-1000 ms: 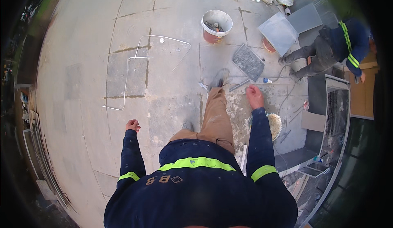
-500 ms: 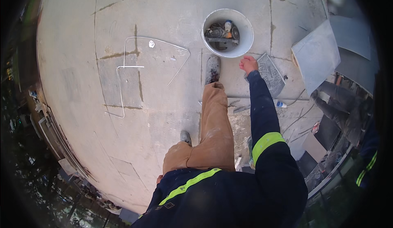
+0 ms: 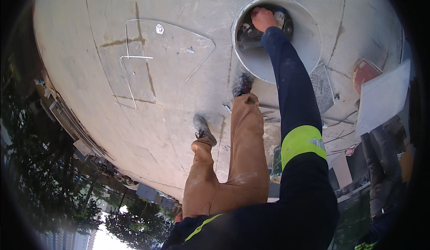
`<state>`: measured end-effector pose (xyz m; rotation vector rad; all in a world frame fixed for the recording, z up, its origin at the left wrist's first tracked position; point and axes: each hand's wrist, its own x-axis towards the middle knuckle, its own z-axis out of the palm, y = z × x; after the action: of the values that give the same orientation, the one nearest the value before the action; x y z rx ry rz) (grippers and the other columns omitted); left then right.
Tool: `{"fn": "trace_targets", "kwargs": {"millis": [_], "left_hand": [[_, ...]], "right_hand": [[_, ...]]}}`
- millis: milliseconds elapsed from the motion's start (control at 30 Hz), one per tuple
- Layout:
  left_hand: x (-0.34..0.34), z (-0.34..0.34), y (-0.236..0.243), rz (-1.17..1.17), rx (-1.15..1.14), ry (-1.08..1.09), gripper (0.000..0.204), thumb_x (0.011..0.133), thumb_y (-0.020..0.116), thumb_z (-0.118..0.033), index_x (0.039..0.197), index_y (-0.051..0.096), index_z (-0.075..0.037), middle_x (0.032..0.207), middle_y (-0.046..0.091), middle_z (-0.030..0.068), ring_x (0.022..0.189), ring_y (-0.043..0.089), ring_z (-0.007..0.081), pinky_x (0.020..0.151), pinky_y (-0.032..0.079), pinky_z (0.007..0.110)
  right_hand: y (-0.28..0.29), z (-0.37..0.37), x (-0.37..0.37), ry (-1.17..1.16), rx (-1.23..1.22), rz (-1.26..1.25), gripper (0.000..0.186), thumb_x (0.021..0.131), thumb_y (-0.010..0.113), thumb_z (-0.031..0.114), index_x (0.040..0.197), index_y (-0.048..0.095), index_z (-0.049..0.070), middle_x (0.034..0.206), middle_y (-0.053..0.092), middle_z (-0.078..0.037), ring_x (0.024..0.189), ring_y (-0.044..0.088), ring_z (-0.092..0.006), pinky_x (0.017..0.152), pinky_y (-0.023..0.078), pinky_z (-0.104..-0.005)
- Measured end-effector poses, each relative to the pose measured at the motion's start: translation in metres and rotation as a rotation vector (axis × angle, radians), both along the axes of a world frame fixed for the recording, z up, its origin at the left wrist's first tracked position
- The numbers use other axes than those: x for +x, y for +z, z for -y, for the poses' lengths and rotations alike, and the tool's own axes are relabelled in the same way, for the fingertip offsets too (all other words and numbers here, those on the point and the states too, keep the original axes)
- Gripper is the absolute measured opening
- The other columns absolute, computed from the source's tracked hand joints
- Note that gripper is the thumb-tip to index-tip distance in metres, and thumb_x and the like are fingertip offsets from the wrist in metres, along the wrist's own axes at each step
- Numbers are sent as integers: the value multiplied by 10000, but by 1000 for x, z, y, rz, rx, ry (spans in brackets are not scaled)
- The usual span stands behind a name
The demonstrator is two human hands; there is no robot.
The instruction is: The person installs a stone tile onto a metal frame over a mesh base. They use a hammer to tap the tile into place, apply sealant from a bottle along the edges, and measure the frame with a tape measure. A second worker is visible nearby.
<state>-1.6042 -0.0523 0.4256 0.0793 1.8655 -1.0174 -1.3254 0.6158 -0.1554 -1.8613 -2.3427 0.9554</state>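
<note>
My right hand [image 3: 263,19] reaches down inside a large white bucket [image 3: 309,39], its fingers curled among the things there. What the fingers close on, if anything, is hidden under the hand. Dark power tools [image 3: 251,35] lie in the bottom of the bucket. Beside the hand stands a blue and white bottle or can [image 3: 280,17]. My left hand [image 3: 178,217] is a small patch of skin at my left hip, its fingers out of sight.
A bent white wire [image 3: 170,26] lies on the concrete floor, left of my boots. To the right are a grey textured sheet [image 3: 323,87], a red piece [image 3: 365,73] and a pale panel [image 3: 384,97]. Another person's dark trousers [image 3: 377,160] show beside the panel.
My right hand has moved from below the bucket up into it. My view has come closer to the bucket, and my left boot has stepped forward.
</note>
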Motion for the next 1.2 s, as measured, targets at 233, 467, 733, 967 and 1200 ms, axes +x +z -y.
{"fn": "trace_targets", "kwargs": {"millis": [233, 467, 733, 967, 1200], "left_hand": [[28, -16, 15, -3, -115, 81, 342, 719, 624, -323, 886, 624, -25, 859, 635, 189, 865, 605, 328, 741, 471, 411], [46, -22, 6, -7, -175, 134, 343, 716, 628, -322, 897, 623, -30, 870, 635, 188, 863, 605, 330, 740, 472, 409], [45, -13, 3, 15, -135, 142, 345, 713, 632, -320, 909, 621, -37, 883, 634, 186, 862, 606, 332, 740, 473, 406], [10, 11, -13, 100, -25, 62, 347, 710, 636, -319, 919, 620, -43, 894, 634, 184, 860, 606, 333, 740, 474, 404], [-116, 29, -89, 606, -144, -544, 356, 803, 544, -239, 1144, 506, -141, 1002, 615, 121, 861, 609, 304, 763, 481, 347]], "right_hand": [[-120, -8, -13, -95, -286, 247, 318, 824, 450, 242, 1054, 611, 91, 1113, 568, -142, 1009, 556, -305, 852, 459, -379], [-61, -21, -32, -90, -534, 438, 417, 807, 487, 360, 1155, 554, 141, 1219, 516, -87, 1096, 516, -251, 905, 423, -350], [-35, 1, -11, -384, -336, 101, 543, 709, 621, 382, 1073, 465, 11, 1011, 568, -209, 951, 557, -351, 830, 442, -419], [61, 18, -17, -1017, 135, -517, 606, 620, 764, 223, 1025, 400, -41, 948, 553, -198, 860, 579, -306, 779, 460, -369], [232, 129, -4, -1740, -365, -1447, 396, 756, 659, 149, 1019, 378, 58, 876, 520, -69, 651, 531, -139, 557, 481, -272]]}}
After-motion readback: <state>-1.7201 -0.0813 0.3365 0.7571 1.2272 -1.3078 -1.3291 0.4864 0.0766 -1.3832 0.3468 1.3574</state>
